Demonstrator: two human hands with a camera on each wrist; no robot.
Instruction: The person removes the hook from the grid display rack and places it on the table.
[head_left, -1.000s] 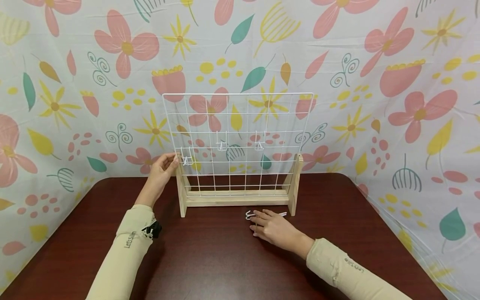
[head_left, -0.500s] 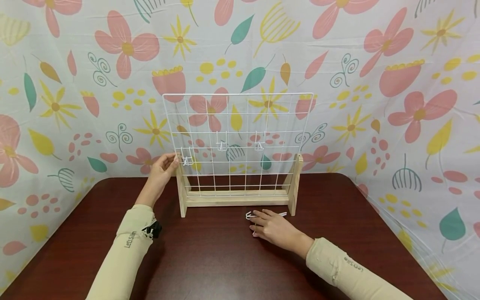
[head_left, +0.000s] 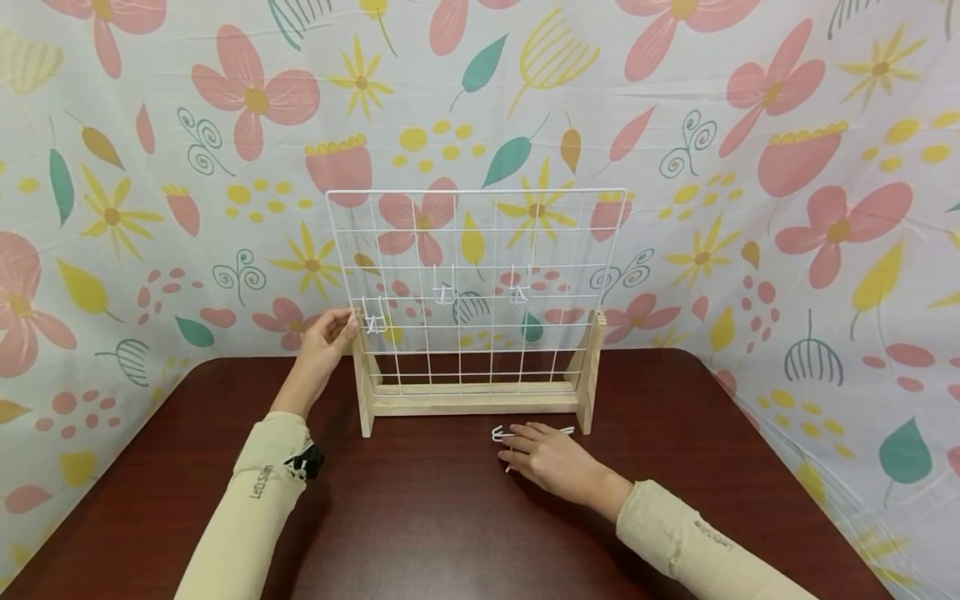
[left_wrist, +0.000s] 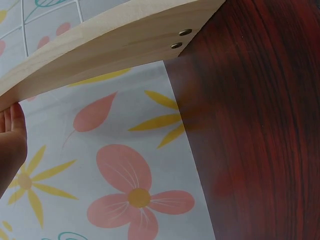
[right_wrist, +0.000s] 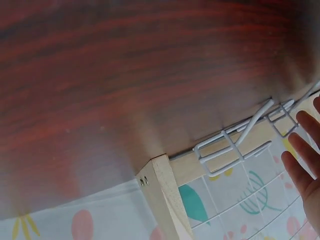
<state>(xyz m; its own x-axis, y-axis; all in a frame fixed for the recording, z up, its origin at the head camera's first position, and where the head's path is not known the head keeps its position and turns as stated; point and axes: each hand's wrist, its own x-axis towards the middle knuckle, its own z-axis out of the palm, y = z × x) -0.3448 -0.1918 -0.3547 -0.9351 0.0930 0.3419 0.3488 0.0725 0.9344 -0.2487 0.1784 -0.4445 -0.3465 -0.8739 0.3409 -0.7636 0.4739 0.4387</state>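
Observation:
In the head view a white wire grid panel (head_left: 480, 208) stands upright in a light wooden stand (head_left: 474, 408). My left hand (head_left: 322, 337) holds the upper end of the stand's left upright, thumb and fingers around it. White wire hooks hang on the grid: one at left (head_left: 375, 321), one at centre (head_left: 445, 292), one further right (head_left: 519, 292). My right hand (head_left: 551, 457) lies over loose white hooks (head_left: 498, 434) on the table before the stand, partly hiding them. The right wrist view shows its extended fingers (right_wrist: 302, 150) beside loose hooks (right_wrist: 232, 145); their exact contact is hidden.
The dark red-brown table (head_left: 420, 517) extends around the stand. A floral curtain (head_left: 480, 100) hangs behind and at both sides. Screw heads show on the wooden upright (left_wrist: 125, 47) in the left wrist view.
A thin hook end under the right fingers has shifted slightly towards me. The left hand stays on the upright; the head view has tilted a little.

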